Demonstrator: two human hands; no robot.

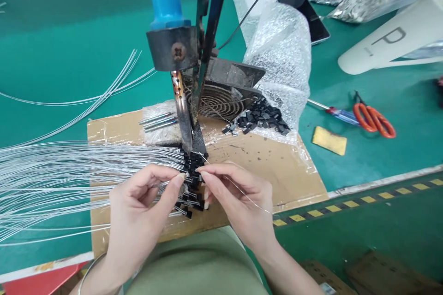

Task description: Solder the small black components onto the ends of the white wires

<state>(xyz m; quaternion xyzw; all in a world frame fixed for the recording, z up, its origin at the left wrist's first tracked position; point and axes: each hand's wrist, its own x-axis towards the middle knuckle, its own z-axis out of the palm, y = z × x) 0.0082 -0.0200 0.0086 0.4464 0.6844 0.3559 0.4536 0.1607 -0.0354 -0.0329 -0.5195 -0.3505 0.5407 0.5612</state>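
Observation:
My left hand (145,216) is closed in a pinch, with a tiny pale piece at its fingertips that I cannot make out. Facing it, my right hand (238,198) pinches with thumb and forefinger; a thin solder wire (247,197) runs through it, one end poking up past the fingers. Just above both hands points the tip of a blue-handled soldering iron (182,110), clamped tip-down on a black stand. Beneath the fingertips lie several small black connectors (188,161) on the ends of thin white wires (69,170), which fan out leftward.
Brown cardboard (242,147) covers the green bench. Behind the iron are a dusty fan (221,99) and a heap of black connectors (265,115) on bubble wrap (287,64). To the right lie a yellow sponge (329,140), a screwdriver (341,114), orange-handled scissors (374,120) and a phone (308,16).

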